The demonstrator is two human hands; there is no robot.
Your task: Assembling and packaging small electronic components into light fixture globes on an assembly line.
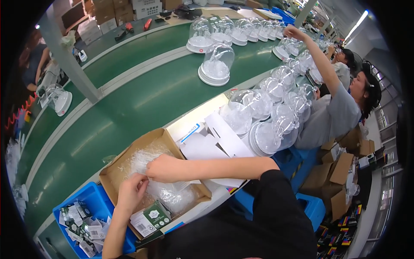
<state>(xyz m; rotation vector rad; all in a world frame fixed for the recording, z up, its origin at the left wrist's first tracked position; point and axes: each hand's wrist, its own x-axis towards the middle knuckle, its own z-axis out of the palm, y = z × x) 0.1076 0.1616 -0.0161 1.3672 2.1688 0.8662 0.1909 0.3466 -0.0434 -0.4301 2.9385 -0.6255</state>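
Note:
Over an open cardboard tray (113, 179), my two hands meet with their fingertips close together. My left hand (131, 192) pinches with thumb and fingers. Beside it, my right hand (165, 168) is closed, its arm reaching across from the right. What they hold, if anything, is too small to make out. Under and around them lie thin clear plastic strands (144, 157) and a crumpled clear plastic bag (177, 199). A stack of green and white printed cards (152, 219) sits in the tray's near corner, by my left wrist.
A blue bin (98, 195) of folded tags stands at left. White cut sheets (217, 140) lie right of the tray, then several clear domes on white bases (263, 138). More domes (217, 64) stand on the green conveyor (142, 99). A co-worker's arm (321, 58) reaches over the belt.

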